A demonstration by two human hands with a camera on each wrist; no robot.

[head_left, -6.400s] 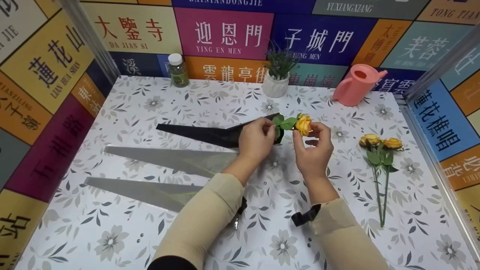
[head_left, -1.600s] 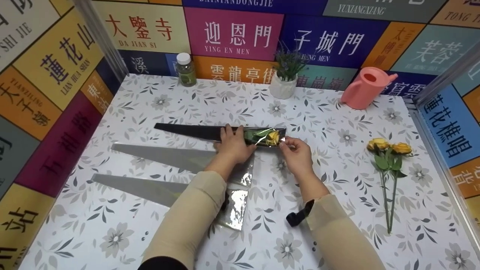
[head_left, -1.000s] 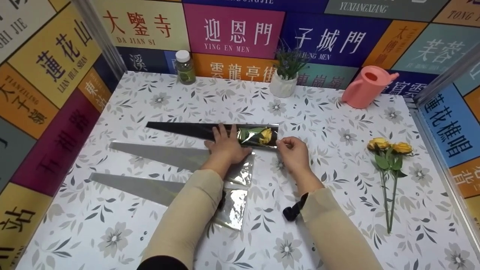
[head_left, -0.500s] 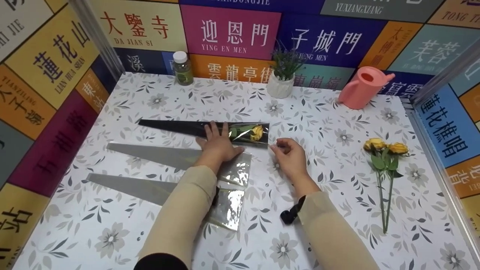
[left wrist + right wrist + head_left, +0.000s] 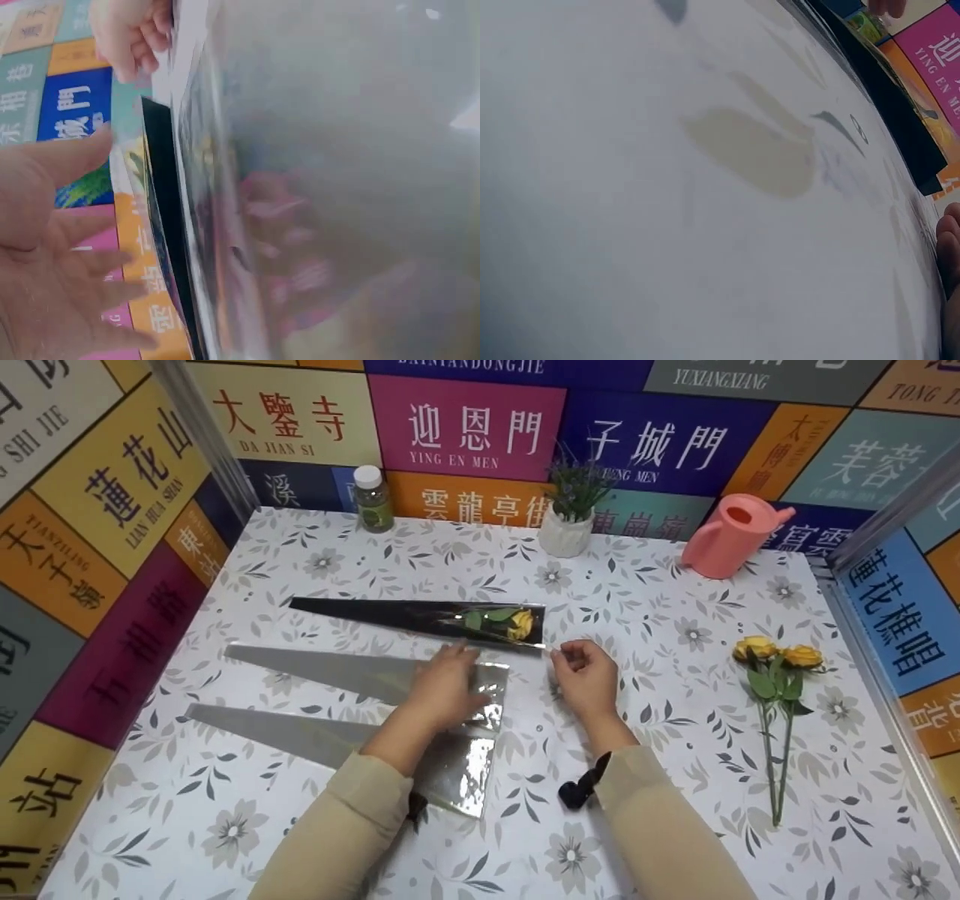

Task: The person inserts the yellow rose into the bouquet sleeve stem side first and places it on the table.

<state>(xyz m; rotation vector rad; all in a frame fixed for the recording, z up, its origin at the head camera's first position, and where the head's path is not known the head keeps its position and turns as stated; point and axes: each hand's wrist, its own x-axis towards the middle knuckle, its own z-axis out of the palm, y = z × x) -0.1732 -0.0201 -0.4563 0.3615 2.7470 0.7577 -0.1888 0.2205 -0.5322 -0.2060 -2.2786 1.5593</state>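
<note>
A yellow rose [image 5: 517, 624] with green leaves lies inside a long tapered flower sleeve [image 5: 367, 613], black-backed with a clear front. Just below it, my left hand [image 5: 442, 686] hovers over the middle grey sleeve [image 5: 322, 666]; in the left wrist view its fingers are spread and hold nothing. My right hand [image 5: 586, 675] sits beside the black sleeve's lower right corner, fingers loosely curled, with a small gap to the film. Below the middle one lies another grey sleeve [image 5: 270, 735], partly covered by my left forearm. The right wrist view catches the black sleeve's edge [image 5: 900, 112].
Two yellow roses with long stems [image 5: 776, 682] lie on the right of the patterned table. Along the back stand a white-capped jar [image 5: 373, 501], a potted plant [image 5: 568, 529] and a pink watering can [image 5: 729, 540]. Sign-covered panels enclose the back and sides.
Earlier the rose was being slid into the black sleeve. The sleeve was then flattened and shifted left. My left hand has since lifted off it and drawn back; the right has come off its corner.
</note>
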